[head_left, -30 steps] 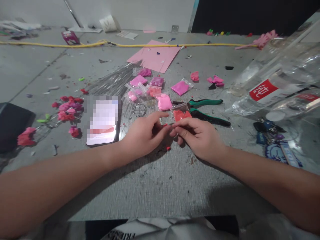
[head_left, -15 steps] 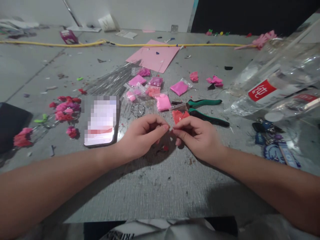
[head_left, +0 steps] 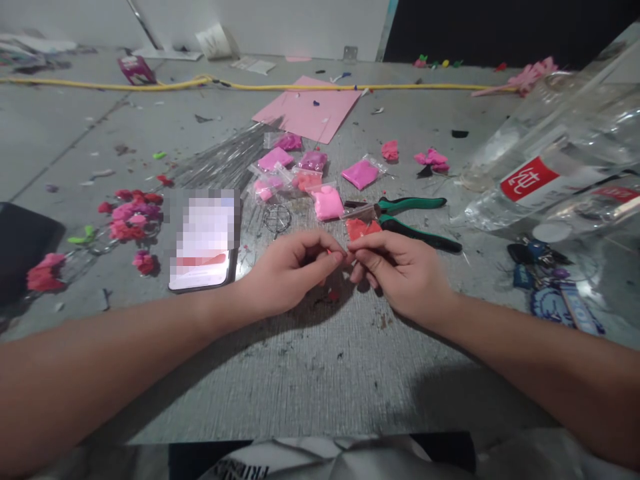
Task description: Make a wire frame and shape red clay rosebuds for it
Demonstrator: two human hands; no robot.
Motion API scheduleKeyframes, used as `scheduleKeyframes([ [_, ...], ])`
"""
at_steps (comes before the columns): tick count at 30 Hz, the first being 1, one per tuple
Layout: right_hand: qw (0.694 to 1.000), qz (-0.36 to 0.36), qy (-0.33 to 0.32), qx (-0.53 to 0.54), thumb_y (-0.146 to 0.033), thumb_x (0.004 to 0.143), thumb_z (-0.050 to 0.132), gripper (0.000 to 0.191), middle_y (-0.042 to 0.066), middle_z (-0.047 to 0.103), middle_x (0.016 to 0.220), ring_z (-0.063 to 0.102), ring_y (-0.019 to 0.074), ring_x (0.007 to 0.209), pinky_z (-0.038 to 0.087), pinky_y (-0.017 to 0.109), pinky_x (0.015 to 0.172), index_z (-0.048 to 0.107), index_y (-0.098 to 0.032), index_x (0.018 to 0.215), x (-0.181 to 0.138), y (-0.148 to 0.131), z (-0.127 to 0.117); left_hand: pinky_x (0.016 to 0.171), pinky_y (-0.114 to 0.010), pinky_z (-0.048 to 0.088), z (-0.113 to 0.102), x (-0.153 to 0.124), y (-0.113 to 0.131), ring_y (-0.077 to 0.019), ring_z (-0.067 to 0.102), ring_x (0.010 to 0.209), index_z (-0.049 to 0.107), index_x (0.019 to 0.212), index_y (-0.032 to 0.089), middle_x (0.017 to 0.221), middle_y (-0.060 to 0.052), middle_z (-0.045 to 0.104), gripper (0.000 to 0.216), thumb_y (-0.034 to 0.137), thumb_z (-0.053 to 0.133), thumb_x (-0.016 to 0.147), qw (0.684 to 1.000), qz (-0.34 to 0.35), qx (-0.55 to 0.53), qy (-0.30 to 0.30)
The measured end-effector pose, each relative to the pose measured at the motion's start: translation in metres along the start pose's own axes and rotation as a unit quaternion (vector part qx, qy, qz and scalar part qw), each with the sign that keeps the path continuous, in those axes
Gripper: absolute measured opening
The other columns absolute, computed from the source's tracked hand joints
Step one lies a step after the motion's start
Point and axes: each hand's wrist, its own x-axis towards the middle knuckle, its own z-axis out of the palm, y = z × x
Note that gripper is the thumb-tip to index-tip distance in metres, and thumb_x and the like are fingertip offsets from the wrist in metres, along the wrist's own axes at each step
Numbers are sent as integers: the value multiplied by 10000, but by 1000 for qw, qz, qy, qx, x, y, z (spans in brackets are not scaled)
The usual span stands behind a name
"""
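Note:
My left hand (head_left: 293, 270) and my right hand (head_left: 400, 270) meet fingertip to fingertip just above the grey table (head_left: 320, 373). Both are closed in a pinch on a tiny red piece (head_left: 334, 253) that barely shows between the fingers. A second small red bit (head_left: 333, 294) lies on the table under my hands. Just behind my right hand lies a small clear bag of red material (head_left: 363, 228), and behind that a pair of green-handled pliers (head_left: 410, 217).
Several small bags of pink material (head_left: 327, 203) lie beyond my hands, near a wire ring (head_left: 278, 218) and a phone (head_left: 205, 240). Pink and red flowers (head_left: 131, 217) sit at the left, pink paper (head_left: 310, 110) farther back, a clear bottle (head_left: 550, 167) and keys (head_left: 537, 257) at the right.
My left forefinger, stretched out a second ago, has curled in, and both hands have closed together on the red piece. Everything else stays put.

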Motion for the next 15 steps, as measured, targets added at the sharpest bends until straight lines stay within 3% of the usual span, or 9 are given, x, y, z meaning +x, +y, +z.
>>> scheduleKeyframes([
  [5, 1000, -3, 15, -2, -313, 930, 780, 132, 21, 810, 808, 716, 137, 621, 552, 256, 531, 808, -215, 1014, -2, -4, 0, 491, -183, 390, -2, 2, -1, -78, 517, 555, 692, 933, 161, 677, 12, 628, 97, 246, 658, 964, 1000, 6, 5, 19],
  [9, 992, -68, 3, -106, -332, 937, 782, 160, -9, 739, 649, 649, 125, 561, 526, 275, 560, 789, -218, 825, -3, -12, -3, 498, -195, 412, -3, 1, -4, -88, 534, 561, 695, 947, 158, 688, -3, 655, 104, 256, 664, 967, 1000, 0, 19, 22],
  [12, 978, -150, -12, -141, -257, 1029, 650, 140, -4, 764, 748, 697, 131, 677, 563, 283, 665, 776, -225, 975, -4, -14, -5, 515, -198, 448, -3, 0, -6, -97, 593, 574, 688, 974, 164, 703, -6, 677, 119, 275, 647, 990, 1000, -5, 2, -4],
  [15, 968, -197, -9, -157, -174, 1018, 621, 160, 40, 804, 974, 746, 159, 885, 602, 311, 795, 735, -218, 1121, -6, -14, -4, 541, -207, 475, -3, 0, -6, -108, 637, 604, 685, 980, 167, 725, -12, 702, 138, 294, 636, 1004, 1000, 0, -4, -30],
])
